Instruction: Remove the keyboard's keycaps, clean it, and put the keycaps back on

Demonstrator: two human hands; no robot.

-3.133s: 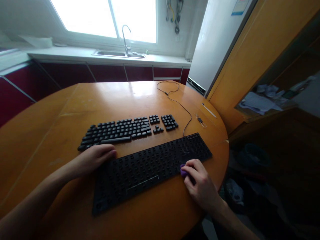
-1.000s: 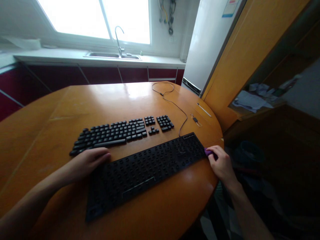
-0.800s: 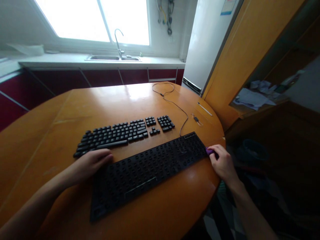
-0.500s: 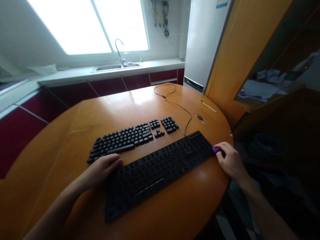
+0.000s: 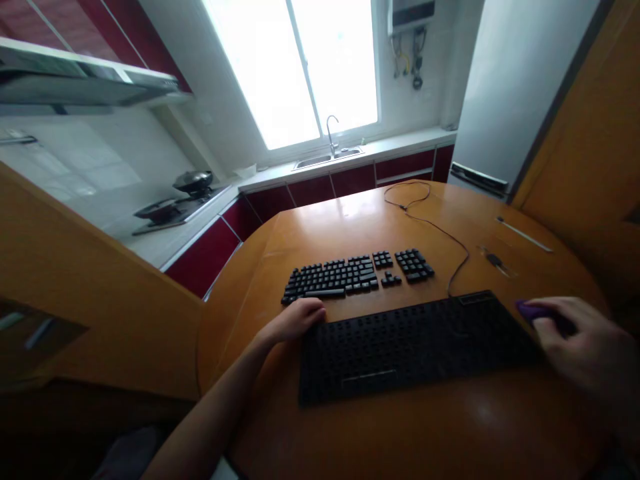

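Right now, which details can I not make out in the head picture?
In the head view:
Small purple object: mostly covered by the right hand; full shape unclear.
Black plastic keycaps: lettering too small.
Black rectangular keyboard base: far left corner hidden by the left hand.
Small dark tool with wire-like loops: blurred.
Tall silver refrigerator: top cut by picture edge.
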